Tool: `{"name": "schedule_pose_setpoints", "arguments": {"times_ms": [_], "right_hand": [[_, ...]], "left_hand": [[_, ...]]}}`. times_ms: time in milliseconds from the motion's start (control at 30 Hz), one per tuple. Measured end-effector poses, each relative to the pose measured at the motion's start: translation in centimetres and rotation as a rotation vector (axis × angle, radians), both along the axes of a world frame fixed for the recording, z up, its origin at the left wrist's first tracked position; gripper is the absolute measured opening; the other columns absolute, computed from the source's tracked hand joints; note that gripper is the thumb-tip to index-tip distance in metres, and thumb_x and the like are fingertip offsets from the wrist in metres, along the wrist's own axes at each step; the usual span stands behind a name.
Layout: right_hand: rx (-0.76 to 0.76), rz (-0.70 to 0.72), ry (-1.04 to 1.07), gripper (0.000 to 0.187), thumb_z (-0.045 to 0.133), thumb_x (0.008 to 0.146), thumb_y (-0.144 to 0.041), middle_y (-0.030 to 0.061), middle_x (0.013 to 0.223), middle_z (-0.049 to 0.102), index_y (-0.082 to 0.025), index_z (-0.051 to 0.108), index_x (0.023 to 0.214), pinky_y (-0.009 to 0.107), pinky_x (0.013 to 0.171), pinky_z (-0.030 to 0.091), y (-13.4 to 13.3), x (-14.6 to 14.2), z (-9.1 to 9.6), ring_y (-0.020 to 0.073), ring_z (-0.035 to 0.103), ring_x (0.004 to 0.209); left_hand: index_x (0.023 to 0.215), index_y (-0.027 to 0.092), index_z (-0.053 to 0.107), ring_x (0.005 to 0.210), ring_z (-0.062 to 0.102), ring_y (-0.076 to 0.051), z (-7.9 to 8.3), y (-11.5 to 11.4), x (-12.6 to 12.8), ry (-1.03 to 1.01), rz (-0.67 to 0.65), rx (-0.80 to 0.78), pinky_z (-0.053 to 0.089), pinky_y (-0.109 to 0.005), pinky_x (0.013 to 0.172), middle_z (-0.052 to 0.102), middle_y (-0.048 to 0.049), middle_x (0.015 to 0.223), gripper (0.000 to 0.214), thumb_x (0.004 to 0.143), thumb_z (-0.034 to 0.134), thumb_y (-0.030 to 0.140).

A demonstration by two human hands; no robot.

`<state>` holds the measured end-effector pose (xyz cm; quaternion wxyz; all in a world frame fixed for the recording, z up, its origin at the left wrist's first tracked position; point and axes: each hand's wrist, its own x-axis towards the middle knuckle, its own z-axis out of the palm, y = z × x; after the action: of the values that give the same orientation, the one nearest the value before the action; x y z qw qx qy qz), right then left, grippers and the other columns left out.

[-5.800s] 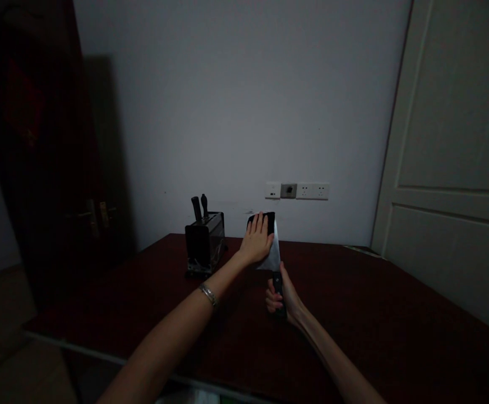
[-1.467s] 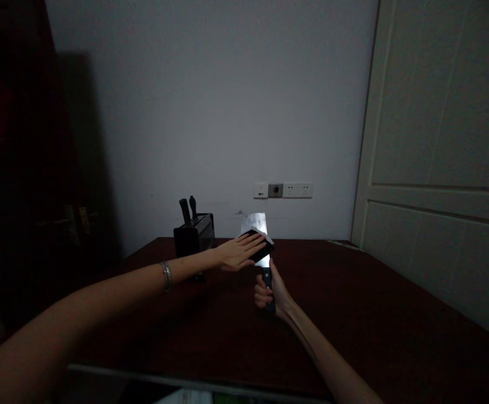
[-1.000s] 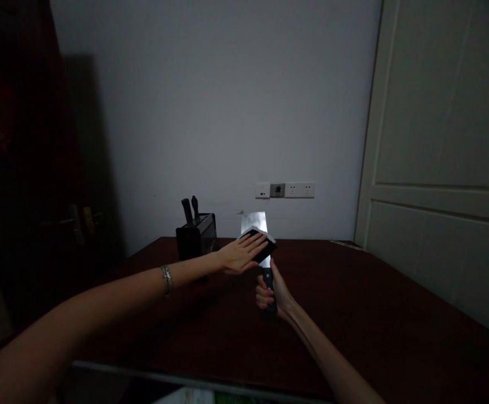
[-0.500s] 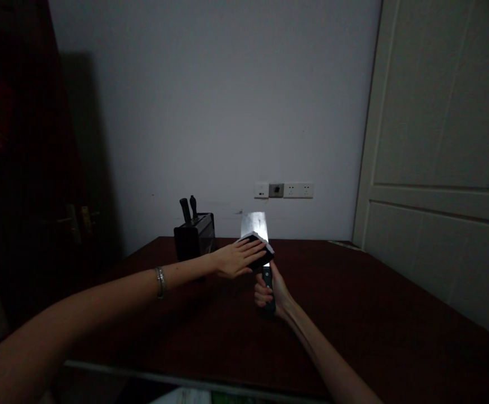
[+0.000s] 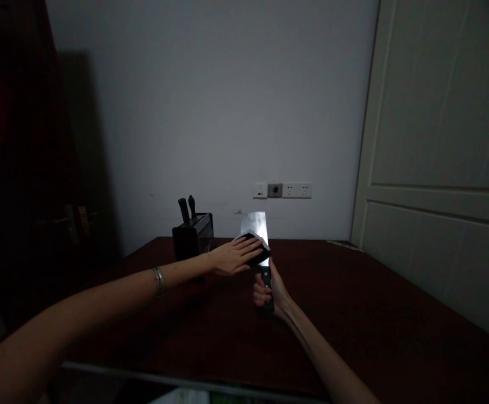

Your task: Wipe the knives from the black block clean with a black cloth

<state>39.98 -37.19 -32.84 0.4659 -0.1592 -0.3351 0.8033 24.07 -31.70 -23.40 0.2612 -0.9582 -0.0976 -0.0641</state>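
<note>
My right hand [image 5: 266,290] is wrapped round the black handle of a cleaver [image 5: 255,225], which stands upright over the dark red table [image 5: 374,314] with its broad shiny blade pointing up. My left hand [image 5: 231,258] lies flat, fingers stretched out together, pressing a dark pad [image 5: 255,251] with a pale edge against the lower part of the blade. A bracelet sits on my left wrist.
A black knife block [image 5: 192,234] with two dark handles sticking out stands at the back of the table, left of my hands. Wall sockets [image 5: 282,190] are behind on the white wall. A pale door [image 5: 442,168] is at the right, a dark door at the left.
Over the last second my left hand with the pad has slid slightly left and down along the blade. Nearly six seconds ago it covered the upper blade, fingers pointing up.
</note>
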Motion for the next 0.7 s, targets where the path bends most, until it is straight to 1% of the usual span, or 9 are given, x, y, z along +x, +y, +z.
{"name": "schedule_pose_setpoints", "arguments": {"times_ms": [133,267,333,400,533,600,700], "right_hand": [[-0.026,-0.025,-0.011,0.068,0.019,0.079,-0.070,-0.0086,0.028,0.022,-0.017,0.039,0.040,0.018,0.031,0.021,0.0,0.0,0.0,0.0034,0.014,0.025],[-0.016,-0.002,-0.002,0.069,0.019,0.079,-0.070,-0.0085,0.029,0.022,-0.017,0.040,0.040,0.018,0.031,0.022,-0.1,-0.1,0.1,0.0035,0.014,0.026],[-0.010,0.013,0.001,0.069,0.018,0.077,-0.072,-0.0085,0.029,0.023,-0.017,0.039,0.040,0.018,0.031,0.022,-0.1,0.0,0.1,0.0034,0.014,0.026],[-0.008,0.015,-0.001,0.069,0.017,0.077,-0.073,-0.0087,0.029,0.023,-0.017,0.039,0.041,0.018,0.031,0.021,0.0,0.0,-0.1,0.0033,0.014,0.026],[-0.012,0.025,-0.019,0.069,0.018,0.075,-0.074,-0.0090,0.028,0.023,-0.017,0.039,0.041,0.018,0.031,0.021,0.2,-0.1,-0.3,0.0030,0.014,0.025],[-0.013,0.041,-0.021,0.070,0.018,0.074,-0.075,-0.0089,0.028,0.023,-0.017,0.039,0.041,0.017,0.031,0.020,0.1,-0.1,-0.2,0.0028,0.014,0.025],[-0.017,0.050,-0.019,0.071,0.016,0.075,-0.075,-0.0083,0.028,0.023,-0.017,0.038,0.040,0.017,0.031,0.018,-0.1,-0.2,0.1,0.0030,0.014,0.025]], "left_hand": [[0.140,0.017,0.018,0.135,0.006,-0.020,-0.2,-0.8,0.1,0.060,-0.052,-0.018,0.010,-0.036,0.110,0.008,-0.0067,0.147,0.057,0.089,0.033,0.039],[0.140,0.020,0.018,0.135,0.007,-0.019,0.7,-0.4,-0.2,0.070,-0.012,-0.030,0.011,-0.037,0.109,0.009,-0.0055,0.147,0.056,0.090,0.033,0.038],[0.140,0.019,0.019,0.135,0.006,-0.020,1.0,-0.1,-0.3,0.058,0.003,-0.024,0.012,-0.038,0.109,0.009,-0.0065,0.147,0.056,0.089,0.033,0.039],[0.139,0.017,0.020,0.135,0.006,-0.020,0.9,-0.1,-0.3,0.055,-0.027,-0.023,0.012,-0.038,0.109,0.010,-0.0079,0.147,0.057,0.089,0.034,0.040],[0.138,0.016,0.024,0.135,0.009,-0.020,0.4,-0.4,-0.3,0.076,-0.108,-0.027,0.012,-0.038,0.109,0.012,-0.0082,0.147,0.054,0.089,0.034,0.038],[0.137,0.017,0.026,0.135,0.009,-0.019,0.4,-0.1,-0.3,0.072,-0.086,-0.025,0.012,-0.037,0.109,0.013,-0.0074,0.147,0.051,0.090,0.032,0.037],[0.137,0.018,0.025,0.135,0.007,-0.018,0.9,1.0,-0.3,0.021,-0.001,-0.018,0.013,-0.037,0.109,0.014,-0.0068,0.147,0.050,0.091,0.032,0.036]]}}
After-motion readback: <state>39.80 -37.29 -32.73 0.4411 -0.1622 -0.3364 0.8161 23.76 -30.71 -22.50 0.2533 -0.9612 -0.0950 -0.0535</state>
